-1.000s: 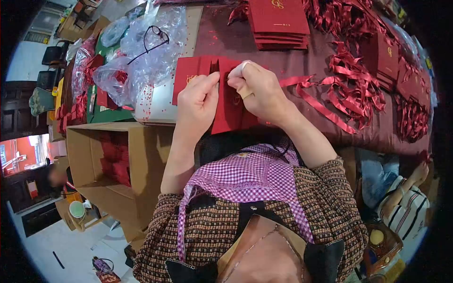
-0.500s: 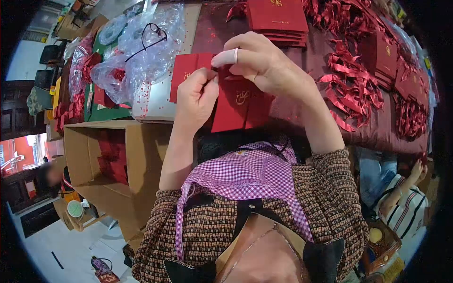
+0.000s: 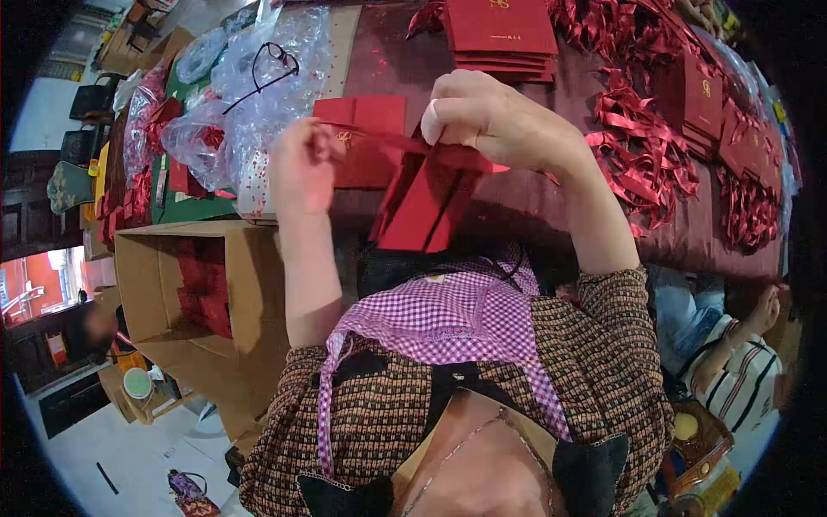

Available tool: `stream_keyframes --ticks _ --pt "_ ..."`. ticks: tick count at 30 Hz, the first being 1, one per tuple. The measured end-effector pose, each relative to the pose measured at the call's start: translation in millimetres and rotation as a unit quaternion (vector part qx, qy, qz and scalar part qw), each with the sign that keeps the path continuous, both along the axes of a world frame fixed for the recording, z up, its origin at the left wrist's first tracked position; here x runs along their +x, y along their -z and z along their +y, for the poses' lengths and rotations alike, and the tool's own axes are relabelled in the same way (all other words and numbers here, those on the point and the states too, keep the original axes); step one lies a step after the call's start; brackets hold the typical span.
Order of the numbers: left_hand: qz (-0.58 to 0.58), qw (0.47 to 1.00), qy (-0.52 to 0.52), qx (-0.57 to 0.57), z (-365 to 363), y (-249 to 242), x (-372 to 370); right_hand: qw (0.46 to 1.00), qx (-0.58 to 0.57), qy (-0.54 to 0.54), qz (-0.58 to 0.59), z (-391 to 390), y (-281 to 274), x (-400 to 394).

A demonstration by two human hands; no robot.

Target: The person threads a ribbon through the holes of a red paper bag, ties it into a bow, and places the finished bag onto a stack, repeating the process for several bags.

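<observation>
A red paper gift bag (image 3: 428, 207) is tilted at the table's front edge, its lower end toward me. A dark red ribbon (image 3: 379, 136) stretches across its top. My left hand (image 3: 303, 164), blurred by motion, is closed on the ribbon's left end. At the bag's upper edge, my right hand (image 3: 504, 121) pinches the ribbon; a white cover sits on one finger. More ribbon (image 3: 478, 158) shows below that hand. Just behind and left lies another red bag (image 3: 372, 164) with a gold monogram, partly covered by the ribbon.
A stack of red bags (image 3: 501, 39) stands at the back, with heaped red ribbons (image 3: 642, 146) to the right. Clear plastic wrap (image 3: 289, 90) and eyeglasses (image 3: 274, 76) lie left. Below the table edge, a cardboard box (image 3: 142, 284) holds red bags. Another person (image 3: 741, 375) is at right.
My left hand has moved left away from the bag, drawing the ribbon out. The bag has tipped, and its monogram no longer shows. My right hand has shifted slightly right and down.
</observation>
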State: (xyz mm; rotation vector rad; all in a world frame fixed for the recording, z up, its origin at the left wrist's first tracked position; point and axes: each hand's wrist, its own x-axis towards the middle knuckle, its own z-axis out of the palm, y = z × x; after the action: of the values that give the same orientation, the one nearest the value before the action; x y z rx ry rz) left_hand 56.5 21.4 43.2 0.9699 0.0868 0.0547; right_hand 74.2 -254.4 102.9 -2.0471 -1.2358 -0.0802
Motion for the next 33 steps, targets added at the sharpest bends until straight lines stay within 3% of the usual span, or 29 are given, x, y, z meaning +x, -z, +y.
stream_keyframes --ticks 1,3,4,5,7,8,10,11,13,15,17,18,19,22,24,25,27,29,33 --pt "-0.001 1.0 0.0 0.0 6 -2 2 1.0 0.0 0.0 -0.001 -1 1 1" --pt "0.023 0.986 -0.038 0.162 8 -11 4 1.0 -0.004 0.021 -0.003 -2 7 5" --pt "0.019 0.941 -0.111 0.32 -1 -13 0 1.0 -0.003 0.023 -0.003 -2 7 6" --pt "0.019 0.941 -0.109 0.321 -2 -17 -7 1.0 -0.005 0.026 0.011 -1 7 7" --pt "-0.114 0.848 -0.132 0.501 -3 -24 -21 0.999 -0.007 0.033 0.024 1 9 11" --pt "-0.113 0.829 -0.081 0.541 -5 -36 -31 0.998 -0.013 0.042 0.038 3 11 14" --pt "-0.151 0.831 0.042 0.534 -15 -40 -45 0.997 -0.019 0.047 0.059 5 18 19" --pt "-0.153 0.798 0.072 0.579 -26 -51 -51 0.997 -0.019 0.049 0.061 7 20 21" --pt "-0.19 0.765 0.09 0.608 -28 -34 -51 0.997 -0.008 0.03 0.066 10 23 25" --pt "-0.192 0.774 0.087 0.597 -32 -27 -48 0.997 -0.009 0.039 0.059 12 31 26" --pt "-0.156 0.787 0.063 0.594 -30 -22 -45 0.987 0.089 0.082 0.11 14 33 23" --pt "-0.167 0.787 0.043 0.593 -26 -13 -39 0.972 0.107 0.104 0.183 9 32 21" --pt "-0.168 0.787 0.042 0.592 -22 -9 -37 0.972 0.107 0.104 0.182 2 31 18" --pt "-0.091 0.809 0.049 0.579 -18 -6 -35 0.976 0.028 0.152 0.153 -27 39 9" --pt "-0.093 0.805 0.038 0.584 -17 0 -34 0.956 -0.118 0.179 0.203 -33 29 -12" --pt "-0.1 0.802 0.025 0.589 -17 4 -31 0.964 -0.154 0.168 0.133 -39 45 -16" --pt "-0.098 0.807 0.02 0.583 -18 8 -29 0.961 -0.152 0.227 0.039 -40 75 -35" --pt "-0.074 0.803 0.007 0.591 -19 9 -28 0.965 -0.132 0.219 0.054 -39 80 -36" --pt "-0.098 0.796 -0.004 0.597 -15 16 -23 0.901 0.061 0.262 0.34 -42 49 -51"
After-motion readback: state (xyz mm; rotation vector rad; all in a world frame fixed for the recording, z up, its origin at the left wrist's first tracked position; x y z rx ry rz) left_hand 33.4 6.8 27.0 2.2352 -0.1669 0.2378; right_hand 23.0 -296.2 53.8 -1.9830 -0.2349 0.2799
